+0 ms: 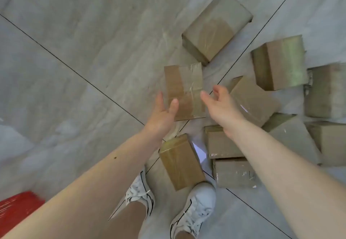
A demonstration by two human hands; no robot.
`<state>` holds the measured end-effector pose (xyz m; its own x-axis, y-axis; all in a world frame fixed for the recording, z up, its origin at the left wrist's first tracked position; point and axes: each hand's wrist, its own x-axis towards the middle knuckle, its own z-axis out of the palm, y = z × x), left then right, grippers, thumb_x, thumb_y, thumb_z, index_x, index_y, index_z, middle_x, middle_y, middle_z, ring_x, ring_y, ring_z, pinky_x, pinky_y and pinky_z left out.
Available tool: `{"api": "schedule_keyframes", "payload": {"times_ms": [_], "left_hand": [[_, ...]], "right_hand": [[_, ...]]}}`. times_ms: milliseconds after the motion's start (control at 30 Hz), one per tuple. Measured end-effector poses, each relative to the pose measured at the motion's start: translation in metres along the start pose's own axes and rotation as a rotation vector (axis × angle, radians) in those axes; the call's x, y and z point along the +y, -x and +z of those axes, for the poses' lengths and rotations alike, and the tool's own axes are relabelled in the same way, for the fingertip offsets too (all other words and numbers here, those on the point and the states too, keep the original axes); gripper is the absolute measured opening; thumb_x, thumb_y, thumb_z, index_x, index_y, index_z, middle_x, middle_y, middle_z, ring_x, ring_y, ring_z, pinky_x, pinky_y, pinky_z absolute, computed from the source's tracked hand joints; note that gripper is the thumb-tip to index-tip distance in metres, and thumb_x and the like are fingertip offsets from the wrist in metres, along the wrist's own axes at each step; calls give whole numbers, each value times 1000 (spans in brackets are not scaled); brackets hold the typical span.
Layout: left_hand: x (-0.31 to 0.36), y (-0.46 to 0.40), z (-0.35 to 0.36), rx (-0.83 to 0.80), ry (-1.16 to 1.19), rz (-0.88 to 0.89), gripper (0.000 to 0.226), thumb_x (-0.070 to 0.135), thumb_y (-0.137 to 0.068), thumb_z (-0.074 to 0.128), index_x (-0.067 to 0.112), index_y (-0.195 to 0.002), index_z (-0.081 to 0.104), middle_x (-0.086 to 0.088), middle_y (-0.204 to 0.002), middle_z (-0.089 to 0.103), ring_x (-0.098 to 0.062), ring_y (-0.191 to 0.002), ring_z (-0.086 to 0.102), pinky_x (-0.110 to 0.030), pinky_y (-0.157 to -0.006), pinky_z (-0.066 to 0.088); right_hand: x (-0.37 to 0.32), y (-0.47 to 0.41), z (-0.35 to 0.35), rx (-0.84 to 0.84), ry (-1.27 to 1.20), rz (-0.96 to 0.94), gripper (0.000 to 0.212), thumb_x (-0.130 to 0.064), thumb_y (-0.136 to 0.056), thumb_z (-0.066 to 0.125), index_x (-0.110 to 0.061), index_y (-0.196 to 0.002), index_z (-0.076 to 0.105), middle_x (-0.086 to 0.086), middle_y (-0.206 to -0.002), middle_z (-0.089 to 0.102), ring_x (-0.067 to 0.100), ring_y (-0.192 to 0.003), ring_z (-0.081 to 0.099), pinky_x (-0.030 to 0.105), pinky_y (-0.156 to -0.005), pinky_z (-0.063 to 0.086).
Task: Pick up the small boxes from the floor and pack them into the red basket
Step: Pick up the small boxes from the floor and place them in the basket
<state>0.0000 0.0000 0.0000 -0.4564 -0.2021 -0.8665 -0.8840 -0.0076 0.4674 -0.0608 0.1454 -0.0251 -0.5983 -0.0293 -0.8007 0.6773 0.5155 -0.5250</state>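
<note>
Several small taped cardboard boxes lie scattered on the grey tiled floor. One flat box [184, 83] lies between my two hands. My left hand [162, 114] is at its near left corner, fingers spread, thumb over the box face. My right hand [220, 106] hovers at its right edge, fingers apart and curled, holding nothing. Another box [180, 161] lies just in front of my feet. A corner of the red basket [16, 210] shows at the bottom left, behind my left forearm.
More boxes lie to the right: a large one [217, 25] at the far side, one [279, 62] beyond my right hand, several clustered under my right forearm [232, 171]. My two white shoes [194, 207] stand at the bottom centre. Dark grout lines cross the floor.
</note>
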Motion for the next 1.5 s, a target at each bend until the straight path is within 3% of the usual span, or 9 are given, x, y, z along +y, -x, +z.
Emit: {"api": "schedule_keyframes", "payload": {"times_ms": [300, 500, 700, 800, 967, 1133, 1267, 1400, 1500], "left_hand": [[-31, -76, 16, 73, 77, 9, 58, 31, -103, 42, 24, -156, 19, 3, -155, 39, -20, -140, 39, -37, -117, 30], [-11, -33, 6, 72, 167, 49, 35, 21, -103, 43, 25, -138, 43, 12, -119, 60, -3, -101, 58, -21, -81, 44], [25, 56, -30, 119, 204, 120, 30, 21, -102, 46, 30, -130, 46, 11, -122, 61, -1, -105, 58, -18, -82, 45], [42, 109, -52, 152, 210, 155, 38, 28, -98, 50, 35, -135, 43, 3, -132, 56, -13, -119, 56, -31, -102, 45], [61, 202, -95, 185, 232, 260, 56, 38, -84, 55, 40, -138, 42, 3, -137, 53, -13, -126, 51, -41, -110, 41], [66, 284, -137, 239, 308, 312, 63, 42, -79, 62, 50, -137, 40, 5, -138, 53, -12, -129, 50, -41, -109, 43], [54, 350, -172, 287, 355, 370, 56, 12, -92, 61, 35, -141, 44, 14, -125, 63, 2, -114, 59, -20, -98, 48], [22, 407, -208, 311, 357, 383, 61, 9, -91, 62, 35, -144, 44, 11, -131, 63, -7, -120, 59, -31, -107, 45], [-11, 442, -232, 329, 414, 390, 67, 14, -86, 66, 37, -145, 44, 15, -134, 62, -6, -123, 58, -37, -111, 43]], "right_hand": [[23, -55, 37, 52, 56, -142, 32, -37, -97, 46, -19, -119, 62, 0, -113, 69, 20, -106, 62, 40, -97, 49], [1, -17, 34, 80, 1, -139, 26, -30, -97, 47, -22, -115, 64, -2, -106, 70, 18, -101, 64, 40, -96, 50], [-58, 68, 13, 110, -57, -152, 19, -31, -94, 59, -27, -113, 58, -11, -114, 64, 10, -111, 59, 36, -101, 47], [-96, 118, 2, 111, -48, -156, 24, -40, -90, 65, -26, -107, 57, -5, -120, 63, 13, -119, 56, 36, -104, 45], [-160, 201, -5, 68, 21, -223, 32, -53, -84, 67, -24, -90, 56, -4, -94, 70, 15, -94, 67, 38, -91, 53], [-210, 276, -2, -6, 114, -278, 55, -59, -74, 72, -25, -114, 54, 0, -121, 65, 17, -109, 64, 41, -100, 51], [-240, 336, 4, -177, 269, -341, 90, -48, -75, 76, -43, -150, 26, -7, -151, 41, 17, -132, 51, 41, -108, 44], [-257, 390, 24, -509, 292, -269, 84, -12, -88, 71, -45, -149, 24, -3, -130, 58, 24, -89, 76, 23, -74, 59], [-259, 428, 56, -589, 336, -254, 65, -4, -89, 67, -31, -140, 36, 11, -121, 68, 28, -86, 76, 24, -72, 60]]}}
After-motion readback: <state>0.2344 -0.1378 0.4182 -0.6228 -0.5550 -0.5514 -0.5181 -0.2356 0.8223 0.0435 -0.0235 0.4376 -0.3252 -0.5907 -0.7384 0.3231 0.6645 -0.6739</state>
